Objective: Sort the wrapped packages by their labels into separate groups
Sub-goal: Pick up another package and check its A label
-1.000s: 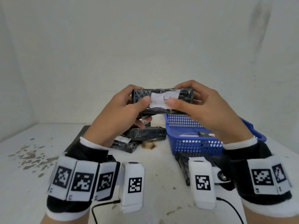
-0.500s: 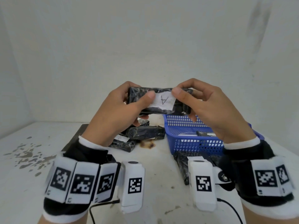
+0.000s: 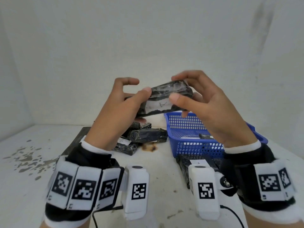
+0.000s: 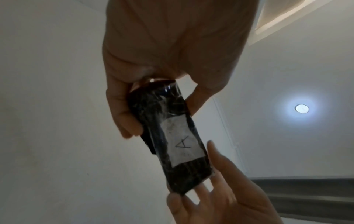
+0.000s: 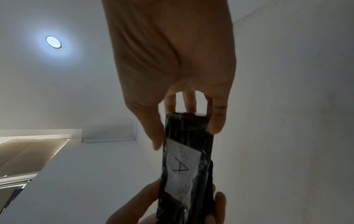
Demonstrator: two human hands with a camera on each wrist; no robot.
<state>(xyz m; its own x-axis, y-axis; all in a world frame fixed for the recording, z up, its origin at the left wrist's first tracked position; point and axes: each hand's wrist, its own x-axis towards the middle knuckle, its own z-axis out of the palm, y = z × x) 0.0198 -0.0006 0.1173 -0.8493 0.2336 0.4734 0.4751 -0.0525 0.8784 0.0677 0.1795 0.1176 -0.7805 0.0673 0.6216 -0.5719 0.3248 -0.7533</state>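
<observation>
Package (image 3: 166, 97): now tilted, right end raised, label "A" turned downward.
Left hand (image 3: 115, 112): thumb-pinched; forefinger lifted off.
Right hand (image 3: 205, 109): end is pinched.

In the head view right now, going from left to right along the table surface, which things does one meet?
Grey stains → dark board → pile of black packages → brown stain → blue basket.
</observation>
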